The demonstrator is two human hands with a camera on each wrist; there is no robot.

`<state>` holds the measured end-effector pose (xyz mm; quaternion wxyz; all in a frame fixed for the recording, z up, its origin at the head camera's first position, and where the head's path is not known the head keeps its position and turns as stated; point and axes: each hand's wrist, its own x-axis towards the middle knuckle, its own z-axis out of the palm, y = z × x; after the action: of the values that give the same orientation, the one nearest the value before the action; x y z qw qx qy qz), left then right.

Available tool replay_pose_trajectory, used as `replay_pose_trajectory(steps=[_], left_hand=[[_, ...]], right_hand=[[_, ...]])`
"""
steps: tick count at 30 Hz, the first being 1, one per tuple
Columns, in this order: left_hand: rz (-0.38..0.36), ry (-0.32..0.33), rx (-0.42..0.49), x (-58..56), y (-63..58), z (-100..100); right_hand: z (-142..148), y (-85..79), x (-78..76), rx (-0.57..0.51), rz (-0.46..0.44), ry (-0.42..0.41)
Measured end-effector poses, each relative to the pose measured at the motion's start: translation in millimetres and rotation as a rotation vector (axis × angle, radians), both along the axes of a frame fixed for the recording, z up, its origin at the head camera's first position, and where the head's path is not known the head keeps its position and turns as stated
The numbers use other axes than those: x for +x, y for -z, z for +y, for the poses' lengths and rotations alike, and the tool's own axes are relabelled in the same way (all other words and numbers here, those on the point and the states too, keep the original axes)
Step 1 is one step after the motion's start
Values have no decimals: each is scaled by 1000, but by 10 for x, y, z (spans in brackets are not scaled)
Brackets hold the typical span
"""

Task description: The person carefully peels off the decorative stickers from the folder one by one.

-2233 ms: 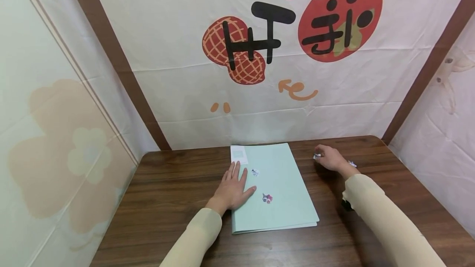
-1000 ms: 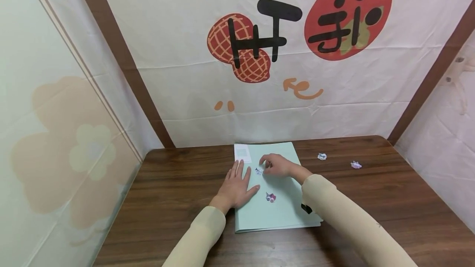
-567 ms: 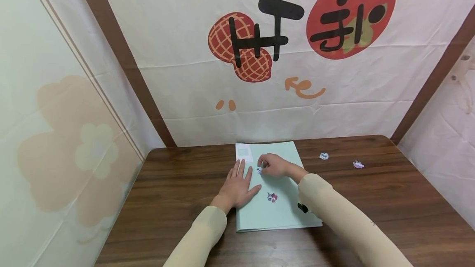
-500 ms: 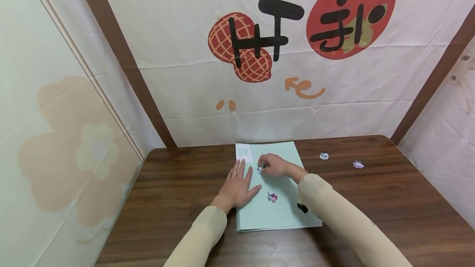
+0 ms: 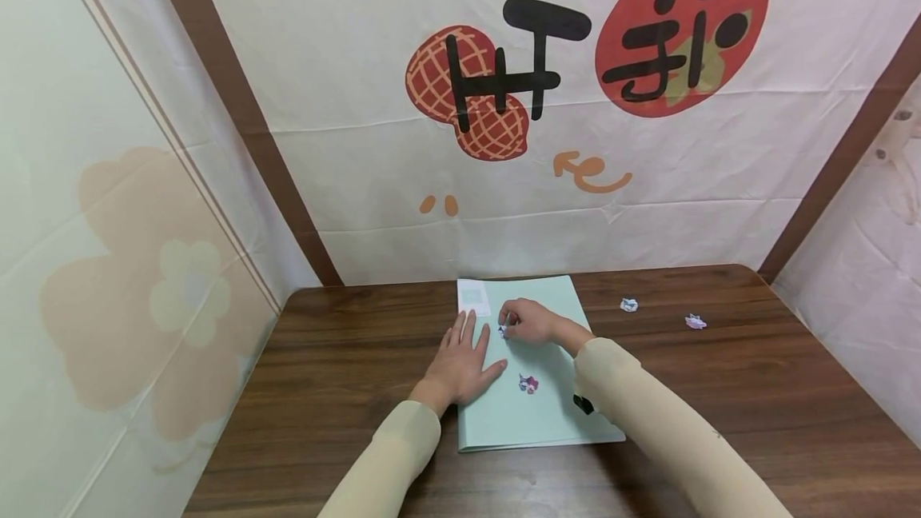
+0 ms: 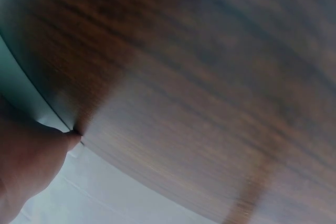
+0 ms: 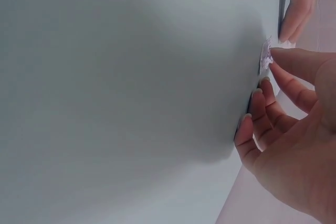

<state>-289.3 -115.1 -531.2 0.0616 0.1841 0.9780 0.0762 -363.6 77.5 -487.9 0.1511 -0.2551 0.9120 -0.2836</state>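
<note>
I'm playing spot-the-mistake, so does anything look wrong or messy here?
Nothing stands out: I see no spill or damage. The right hand pinches a cutout at the mint folder, and two loose cutouts lie apart on the table, to the folder's right.

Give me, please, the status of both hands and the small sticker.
Left hand rests on green folder, left side. Right hand pinches small sticker over upper half; folder contact unclear. Nothing seen blocking; pink-purple sticker lies apart, nearer person.
</note>
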Motion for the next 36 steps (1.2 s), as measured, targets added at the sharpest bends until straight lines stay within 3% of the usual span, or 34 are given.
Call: replay_pose_trajectory(steps=[20,30,36], left_hand=[[13,5,-10,10,42,3],[-14,-9,-22,14,-34,13],[-13,-10,-16,1,-13,9]], right_hand=[[-33,59,12,-9,5,34],[-26,40,7,-11,15,31],[-16,26,22,-27,26,31]])
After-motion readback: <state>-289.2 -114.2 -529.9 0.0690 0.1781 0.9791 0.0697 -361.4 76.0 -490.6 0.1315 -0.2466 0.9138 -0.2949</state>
